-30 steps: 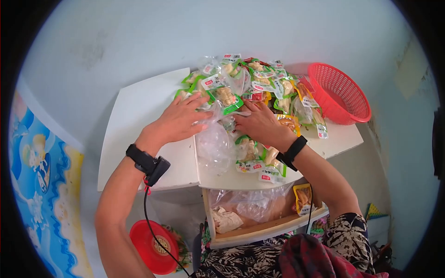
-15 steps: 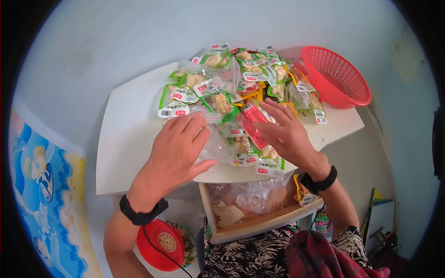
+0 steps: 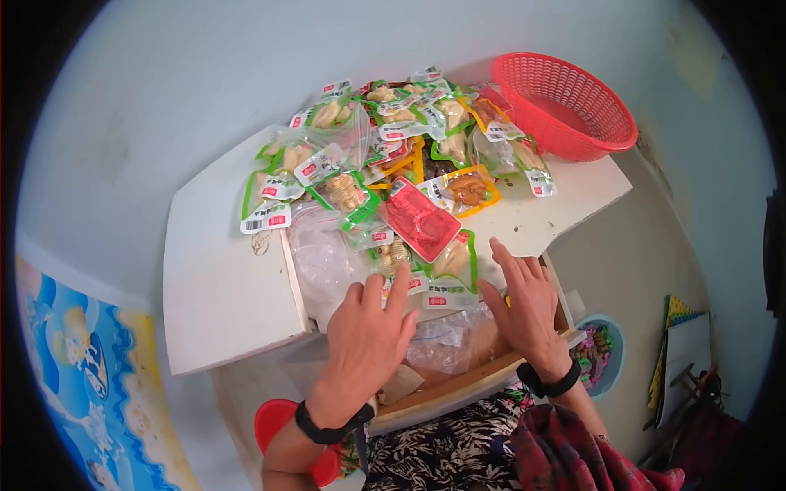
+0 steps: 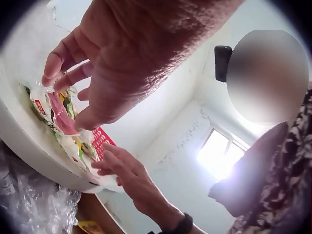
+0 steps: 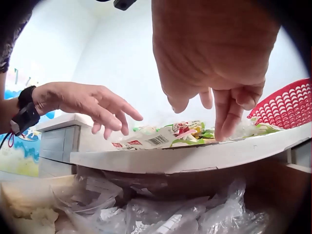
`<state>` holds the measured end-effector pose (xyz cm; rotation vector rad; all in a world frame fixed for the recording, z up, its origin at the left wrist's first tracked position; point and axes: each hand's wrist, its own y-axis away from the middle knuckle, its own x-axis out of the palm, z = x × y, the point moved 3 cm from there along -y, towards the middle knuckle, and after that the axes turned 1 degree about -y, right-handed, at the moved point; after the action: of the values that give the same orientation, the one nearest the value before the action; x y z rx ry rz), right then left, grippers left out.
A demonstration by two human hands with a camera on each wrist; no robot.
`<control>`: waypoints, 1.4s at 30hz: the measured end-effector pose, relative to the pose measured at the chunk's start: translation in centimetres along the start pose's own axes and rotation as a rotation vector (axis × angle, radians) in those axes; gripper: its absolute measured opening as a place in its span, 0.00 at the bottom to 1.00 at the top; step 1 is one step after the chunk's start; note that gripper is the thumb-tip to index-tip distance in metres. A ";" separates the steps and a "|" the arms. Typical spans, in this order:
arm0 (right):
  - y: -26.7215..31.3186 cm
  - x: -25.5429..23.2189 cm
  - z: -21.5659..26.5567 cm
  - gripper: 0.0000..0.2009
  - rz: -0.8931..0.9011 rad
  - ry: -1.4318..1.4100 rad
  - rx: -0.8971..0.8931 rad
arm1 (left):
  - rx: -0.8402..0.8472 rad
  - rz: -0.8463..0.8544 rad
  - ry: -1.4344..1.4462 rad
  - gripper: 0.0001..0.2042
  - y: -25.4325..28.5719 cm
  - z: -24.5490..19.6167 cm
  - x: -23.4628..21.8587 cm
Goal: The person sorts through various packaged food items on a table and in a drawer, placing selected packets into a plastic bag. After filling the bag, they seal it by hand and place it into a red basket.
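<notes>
My left hand hovers at the table's front edge with relaxed, spread fingers, its fingertips overlapping a green-edged food packet in the head view. To its right, my right hand hangs over the open drawer's right side, fingers extended and holding nothing. Ahead of both lies a flat red packet on top of other vacuum-sealed food packets. A green-edged packet sits between the hands, close to the front edge. Left of the red packet is a clear plastic bag.
Sealed food packets spread across the white table. A red basket stands at the back right. The open drawer holds clear plastic bags. On the floor are a red tub and a blue basin.
Both hands have drawn back from the pile toward the front edge, the left also moving right. The red packet now lies on top of the pile. The head view has shifted.
</notes>
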<state>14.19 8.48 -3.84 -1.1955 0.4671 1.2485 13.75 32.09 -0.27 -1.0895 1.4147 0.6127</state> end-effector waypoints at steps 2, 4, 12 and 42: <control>-0.8 0.6 -0.5 0.37 0.041 -0.010 0.038 | -0.115 -0.018 0.024 0.37 -1.0 0.0 0.7; -2.0 1.5 -0.4 0.39 0.093 -0.090 0.126 | -0.174 -0.011 0.084 0.38 -1.8 0.2 1.1; -6.6 7.7 0.4 0.36 -0.045 -0.603 0.137 | -0.127 -0.110 0.193 0.38 -3.2 1.5 4.1; -11.2 1.0 11.3 0.19 0.138 -1.348 0.223 | -0.290 -1.070 0.513 0.10 5.1 6.0 -8.1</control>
<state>20.97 20.34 4.39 0.0298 -0.3260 1.7499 11.14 41.55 5.24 -2.0992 0.9298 -0.2759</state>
